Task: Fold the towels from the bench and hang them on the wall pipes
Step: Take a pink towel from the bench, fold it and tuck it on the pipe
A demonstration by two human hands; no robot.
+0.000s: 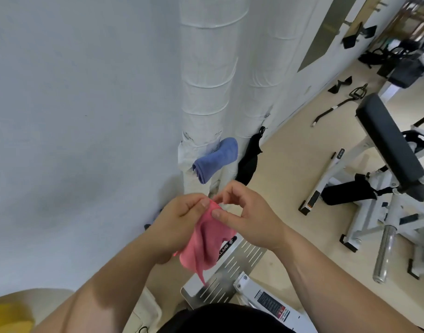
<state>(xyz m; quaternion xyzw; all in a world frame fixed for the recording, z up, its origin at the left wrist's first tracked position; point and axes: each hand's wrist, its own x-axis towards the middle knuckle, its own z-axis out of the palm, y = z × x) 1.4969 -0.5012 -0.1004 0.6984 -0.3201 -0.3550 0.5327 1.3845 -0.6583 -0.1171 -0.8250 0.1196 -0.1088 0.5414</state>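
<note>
Plainly limp and light, the pink towel hangs in mid-air before the wrapped wall pipes, its top edge pinched by left hand and right hand, best gripped at corners.

Two hands, left and right, pinch the top edge of a pink towel before white wrapped wall pipes, where a folded blue towel hangs.
</note>
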